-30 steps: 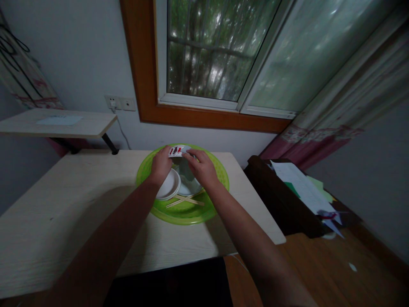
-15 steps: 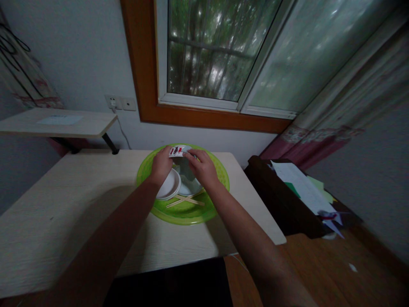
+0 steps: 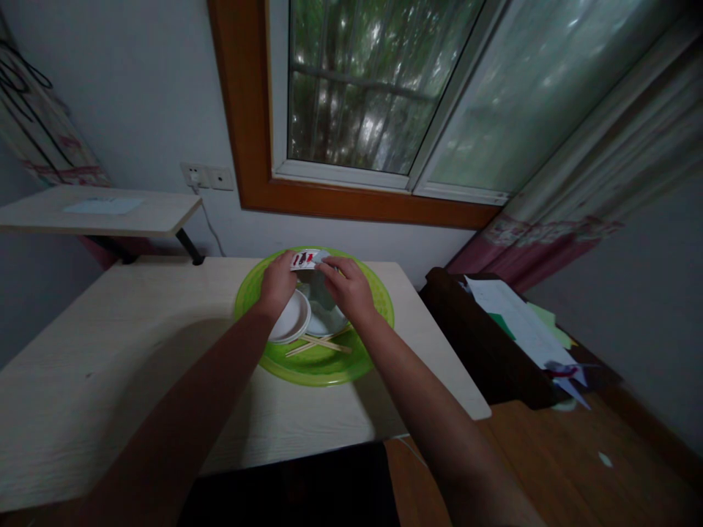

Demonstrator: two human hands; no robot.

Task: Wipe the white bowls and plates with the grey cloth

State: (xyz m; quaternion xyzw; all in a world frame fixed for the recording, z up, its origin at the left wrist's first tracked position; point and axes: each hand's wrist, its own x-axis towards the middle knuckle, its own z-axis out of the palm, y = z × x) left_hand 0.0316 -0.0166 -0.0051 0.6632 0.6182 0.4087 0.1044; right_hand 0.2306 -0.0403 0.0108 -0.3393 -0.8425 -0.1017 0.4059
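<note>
My left hand (image 3: 279, 282) grips the left end of a small white printed packet (image 3: 304, 260) with red and black marks. At its right end, the fingers of my right hand (image 3: 348, 285) are closed on the same packet. Both hands hold it above a round green tray (image 3: 321, 377). Below my left hand lie stacked white paper plates (image 3: 291, 322), partly covered by it. A pale grey-white round dish (image 3: 328, 322) sits to their right, partly hidden by my right hand. Light wooden chopsticks (image 3: 318, 342) lie crossed in front of the dishes.
The tray stands on a pale wooden table (image 3: 137, 315) against the wall under a window (image 3: 362, 95). A raised shelf (image 3: 99, 212) with a sheet of paper is at the left. To the right, a dark cabinet (image 3: 466, 344) bears papers (image 3: 516, 322).
The packet has tilted very slightly between my fingers. My hands and the dishes stay in the same places.
</note>
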